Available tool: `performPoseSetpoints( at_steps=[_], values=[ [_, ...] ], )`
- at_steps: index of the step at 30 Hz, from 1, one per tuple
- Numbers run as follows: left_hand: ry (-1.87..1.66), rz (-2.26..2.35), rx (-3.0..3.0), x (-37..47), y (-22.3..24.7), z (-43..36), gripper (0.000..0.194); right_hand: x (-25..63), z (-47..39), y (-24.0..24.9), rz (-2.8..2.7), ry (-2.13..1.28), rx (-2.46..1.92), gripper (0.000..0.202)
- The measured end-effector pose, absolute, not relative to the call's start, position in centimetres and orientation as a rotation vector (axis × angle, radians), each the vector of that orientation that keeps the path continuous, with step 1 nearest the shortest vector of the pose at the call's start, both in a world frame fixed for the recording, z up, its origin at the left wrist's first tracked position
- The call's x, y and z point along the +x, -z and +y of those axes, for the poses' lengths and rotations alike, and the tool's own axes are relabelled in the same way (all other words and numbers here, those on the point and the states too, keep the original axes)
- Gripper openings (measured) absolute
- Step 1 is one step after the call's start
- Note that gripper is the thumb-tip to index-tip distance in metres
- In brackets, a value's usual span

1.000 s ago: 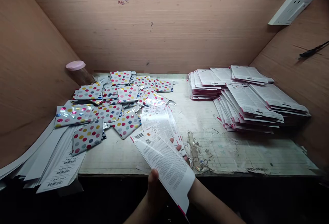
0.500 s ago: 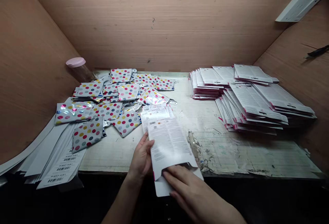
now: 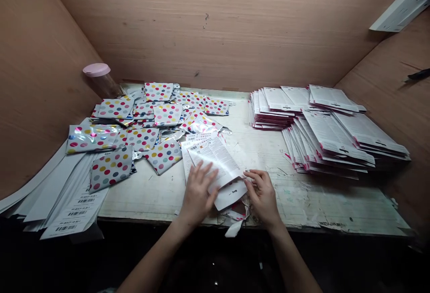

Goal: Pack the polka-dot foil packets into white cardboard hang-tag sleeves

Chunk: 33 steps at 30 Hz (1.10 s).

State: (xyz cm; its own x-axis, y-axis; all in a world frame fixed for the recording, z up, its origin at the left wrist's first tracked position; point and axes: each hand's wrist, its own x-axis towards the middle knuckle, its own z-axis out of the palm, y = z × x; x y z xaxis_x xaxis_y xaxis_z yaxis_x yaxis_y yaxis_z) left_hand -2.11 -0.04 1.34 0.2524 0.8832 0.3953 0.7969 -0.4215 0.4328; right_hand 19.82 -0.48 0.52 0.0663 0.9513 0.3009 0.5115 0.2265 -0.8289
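A printed white packet [image 3: 220,158] lies tilted near the table's front edge, its flap with a hang hole pointing toward me. My left hand [image 3: 199,192] rests on its left side with the fingers spread. At the packet's right corner is my right hand [image 3: 262,194], fingers curled and fingertips touching the edge; whether they pinch it is hard to make out. Under and behind the packet are more printed cards [image 3: 188,167]. Polka-dot pouches [image 3: 164,155] are heaped just to the left. Torn paper scraps [image 3: 234,228] stick out at the table edge below the packet.
Stacks of white packets with pink edges [image 3: 325,138] fill the back right. Barcode label sheets [image 3: 72,208] hang over the front left edge. A jar with a pink lid [image 3: 96,70] leans at the back left. A white socket panel [image 3: 399,10] is on the right wall.
My right hand has come out of the packet's opening and moved right to its corner. My left hand has moved onto the packet, which is now turned and lies flatter. The view has shifted slightly.
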Motion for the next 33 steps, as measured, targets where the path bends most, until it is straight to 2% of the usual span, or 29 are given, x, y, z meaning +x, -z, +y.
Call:
performPoseSetpoints(
  at_steps=[3, 5, 14, 25, 33],
  values=[
    [-0.479, 1.38, 2.596, -1.8, -0.8, -1.5, 0.074, 19.5, 1.1, 0.4, -1.679, -0.571, -1.378, 0.013],
    [-0.382, 1.382, 2.652, -1.8, 0.0, -1.9, 0.081, 19.3, 1.7, 0.9, -1.767, -0.497, -1.379, 0.01],
    [-0.367, 1.434, 2.71, -2.1, 1.0, -2.0, 0.077, 19.9, 2.5, 1.1, -2.013, -0.398, -1.362, 0.013],
    [-0.39, 1.435, 2.7, -2.0, 1.1, -2.0, 0.076, 19.7, 2.8, 1.7, -2.026, -0.444, -1.351, 0.014],
    [-0.422, 1.398, 2.696, -2.1, 1.1, -2.0, 0.074, 19.1, 3.1, 2.3, -2.16, -0.322, -1.392, 0.014]
  ],
)
